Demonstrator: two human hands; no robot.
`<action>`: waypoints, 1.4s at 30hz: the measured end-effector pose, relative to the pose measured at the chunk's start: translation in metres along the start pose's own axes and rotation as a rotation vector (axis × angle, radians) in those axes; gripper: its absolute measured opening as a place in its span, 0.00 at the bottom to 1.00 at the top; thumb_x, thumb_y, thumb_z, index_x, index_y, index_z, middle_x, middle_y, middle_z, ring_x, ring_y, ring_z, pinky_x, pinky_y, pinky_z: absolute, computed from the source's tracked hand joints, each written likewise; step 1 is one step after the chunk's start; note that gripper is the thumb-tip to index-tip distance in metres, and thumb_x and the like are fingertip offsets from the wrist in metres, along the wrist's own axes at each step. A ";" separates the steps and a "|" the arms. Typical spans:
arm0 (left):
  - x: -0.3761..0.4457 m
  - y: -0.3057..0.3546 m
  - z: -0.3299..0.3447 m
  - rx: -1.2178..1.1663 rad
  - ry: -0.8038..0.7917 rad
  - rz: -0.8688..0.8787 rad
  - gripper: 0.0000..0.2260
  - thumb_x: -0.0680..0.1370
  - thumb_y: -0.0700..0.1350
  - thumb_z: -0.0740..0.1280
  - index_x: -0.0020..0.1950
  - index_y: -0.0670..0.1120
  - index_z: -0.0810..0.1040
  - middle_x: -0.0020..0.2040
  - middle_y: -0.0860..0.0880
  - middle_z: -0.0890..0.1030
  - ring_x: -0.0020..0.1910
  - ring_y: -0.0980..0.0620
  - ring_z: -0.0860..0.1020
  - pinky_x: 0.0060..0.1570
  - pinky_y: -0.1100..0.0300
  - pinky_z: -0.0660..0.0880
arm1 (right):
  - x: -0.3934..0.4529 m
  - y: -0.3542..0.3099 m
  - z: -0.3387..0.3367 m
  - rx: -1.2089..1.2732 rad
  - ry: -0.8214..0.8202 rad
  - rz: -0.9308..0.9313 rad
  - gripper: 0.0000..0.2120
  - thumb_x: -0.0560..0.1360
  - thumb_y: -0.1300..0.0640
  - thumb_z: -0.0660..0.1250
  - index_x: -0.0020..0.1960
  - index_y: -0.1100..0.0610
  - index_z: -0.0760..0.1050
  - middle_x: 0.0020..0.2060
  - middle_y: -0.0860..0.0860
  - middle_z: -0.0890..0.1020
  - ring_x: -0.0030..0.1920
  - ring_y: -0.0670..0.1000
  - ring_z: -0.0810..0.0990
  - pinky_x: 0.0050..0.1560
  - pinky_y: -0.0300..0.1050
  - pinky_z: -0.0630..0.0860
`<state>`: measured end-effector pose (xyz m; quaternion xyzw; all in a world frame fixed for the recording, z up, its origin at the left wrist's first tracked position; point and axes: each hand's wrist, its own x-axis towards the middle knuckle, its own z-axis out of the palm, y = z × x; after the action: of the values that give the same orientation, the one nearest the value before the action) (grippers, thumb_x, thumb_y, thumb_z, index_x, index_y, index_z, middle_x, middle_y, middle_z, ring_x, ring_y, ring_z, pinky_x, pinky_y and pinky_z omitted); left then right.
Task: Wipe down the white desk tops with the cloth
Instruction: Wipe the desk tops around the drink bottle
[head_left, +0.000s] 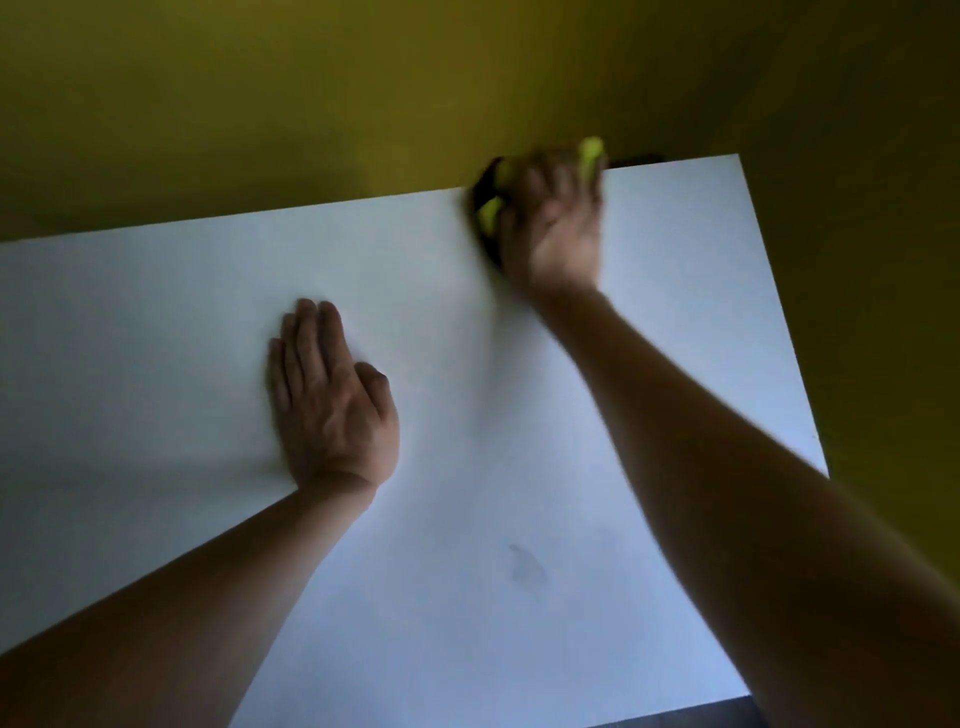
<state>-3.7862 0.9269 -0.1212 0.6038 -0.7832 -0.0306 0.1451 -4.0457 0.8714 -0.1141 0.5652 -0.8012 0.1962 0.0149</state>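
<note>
The white desk top fills most of the view. My right hand is stretched out to the far edge of the desk, blurred, on top of a yellow-green and black cloth that shows at its left side and past its fingertips. Whether the fingers curl round the cloth cannot be made out. My left hand lies flat on the desk near the middle, fingers straight and together, holding nothing.
A yellow-olive wall runs right behind the desk's far edge and along its right side. A faint grey smudge marks the desk near the front. A strip of dark floor shows below the front edge.
</note>
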 end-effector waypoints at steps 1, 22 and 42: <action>0.000 0.000 -0.001 0.000 0.003 -0.002 0.28 0.81 0.45 0.57 0.81 0.37 0.64 0.81 0.38 0.65 0.81 0.38 0.63 0.81 0.42 0.58 | -0.011 -0.019 0.005 0.044 -0.015 -0.072 0.22 0.74 0.51 0.61 0.63 0.57 0.80 0.63 0.60 0.80 0.68 0.61 0.75 0.76 0.66 0.58; -0.018 0.079 0.007 -0.039 -0.151 0.357 0.26 0.83 0.47 0.55 0.82 0.45 0.66 0.83 0.43 0.63 0.82 0.40 0.62 0.81 0.42 0.55 | -0.058 0.042 -0.027 0.005 -0.001 0.144 0.29 0.76 0.47 0.56 0.74 0.56 0.73 0.75 0.59 0.70 0.78 0.59 0.64 0.80 0.59 0.50; -0.015 0.068 0.012 -0.118 -0.113 0.340 0.26 0.85 0.46 0.53 0.83 0.41 0.63 0.83 0.42 0.63 0.82 0.41 0.61 0.82 0.43 0.54 | -0.130 0.013 -0.043 0.094 0.018 0.084 0.27 0.79 0.49 0.59 0.74 0.59 0.72 0.75 0.60 0.70 0.78 0.60 0.65 0.78 0.65 0.54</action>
<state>-3.8493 0.9581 -0.1206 0.4506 -0.8777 -0.0853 0.1389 -4.0190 1.0066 -0.1108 0.5296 -0.8138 0.2390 -0.0127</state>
